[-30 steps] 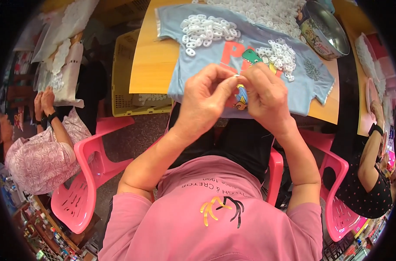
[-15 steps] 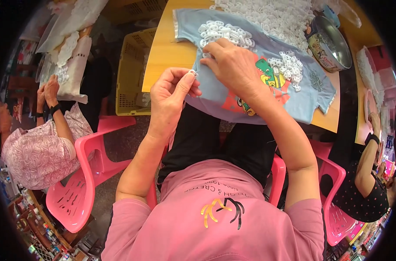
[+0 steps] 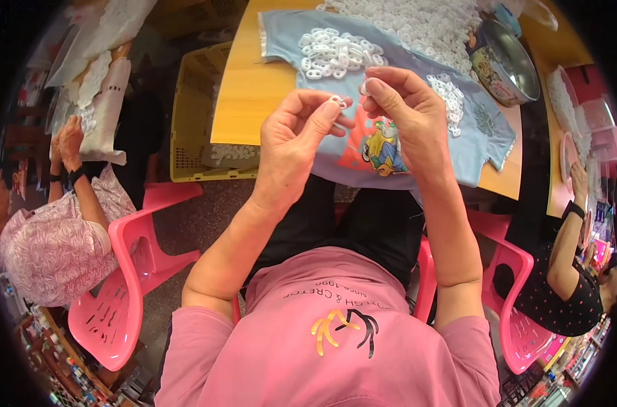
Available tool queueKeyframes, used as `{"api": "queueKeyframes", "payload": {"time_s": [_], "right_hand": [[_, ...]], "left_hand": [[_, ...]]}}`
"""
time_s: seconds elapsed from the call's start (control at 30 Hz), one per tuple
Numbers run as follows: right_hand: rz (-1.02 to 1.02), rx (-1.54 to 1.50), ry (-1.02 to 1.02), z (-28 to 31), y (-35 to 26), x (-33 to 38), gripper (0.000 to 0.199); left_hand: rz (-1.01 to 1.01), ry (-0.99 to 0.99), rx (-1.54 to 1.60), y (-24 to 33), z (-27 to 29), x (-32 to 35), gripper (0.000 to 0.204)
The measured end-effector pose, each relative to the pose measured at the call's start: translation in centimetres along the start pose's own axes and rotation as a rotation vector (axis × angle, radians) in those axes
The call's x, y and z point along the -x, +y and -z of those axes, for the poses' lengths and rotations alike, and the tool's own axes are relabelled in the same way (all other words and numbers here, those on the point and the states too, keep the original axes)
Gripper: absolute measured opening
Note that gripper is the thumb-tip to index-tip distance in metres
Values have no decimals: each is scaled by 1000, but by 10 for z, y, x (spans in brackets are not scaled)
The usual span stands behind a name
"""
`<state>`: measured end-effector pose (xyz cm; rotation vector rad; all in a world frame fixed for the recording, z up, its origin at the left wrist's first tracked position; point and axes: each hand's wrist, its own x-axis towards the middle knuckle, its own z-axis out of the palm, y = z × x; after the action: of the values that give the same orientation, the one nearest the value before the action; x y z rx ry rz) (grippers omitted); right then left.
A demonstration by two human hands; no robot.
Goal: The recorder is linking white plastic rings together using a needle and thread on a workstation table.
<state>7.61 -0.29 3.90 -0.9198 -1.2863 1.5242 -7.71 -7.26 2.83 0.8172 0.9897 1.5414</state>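
Observation:
Between the thumb and fingers of my left hand is a small white plastic piece with a ring-like end. My right hand pinches another small white piece, partly covered by the fingertips. The two hands face each other, a short gap apart, above a light blue T-shirt spread on the table. On the shirt lies a loose pile of white oval pieces with holes. A second, smaller pile of white pieces lies beyond my right hand.
A large heap of white pieces covers the table's far side. Right of it stands a metal bowl. A yellow crate sits left of the wooden table. Pink chairs and two people at work flank me.
My right hand has come back from the pile with a white piece and turned toward my left hand. My left hand has moved right and slightly up, still holding its piece.

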Motion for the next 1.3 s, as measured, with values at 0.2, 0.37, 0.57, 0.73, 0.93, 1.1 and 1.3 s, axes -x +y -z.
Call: {"api": "queueKeyframes", "payload": {"time_s": [0.2,0.37,0.57,0.73,0.93,1.1,1.3], "right_hand": [[46,-57,177,22,1,23,17],[56,-143,180,55,2,38,21],[122,-241,160,56,-4,43,27],[82,-191,122,58,-3,46,26],[-8,-195,171,71,3,47,22],[21,-205,181,72,4,48,21],[45,-199,197,69,7,46,20]], "left_hand": [[-76,-53,17,-17,-37,-2,14],[-82,-71,-33,-30,-68,2,14],[-49,-82,4,-29,-79,4,15],[-21,-68,-8,-37,-77,8,14],[102,-75,-3,-42,-75,7,14],[89,-77,0,-44,-79,3,16],[125,-72,-61,-40,-78,4,14]]}}
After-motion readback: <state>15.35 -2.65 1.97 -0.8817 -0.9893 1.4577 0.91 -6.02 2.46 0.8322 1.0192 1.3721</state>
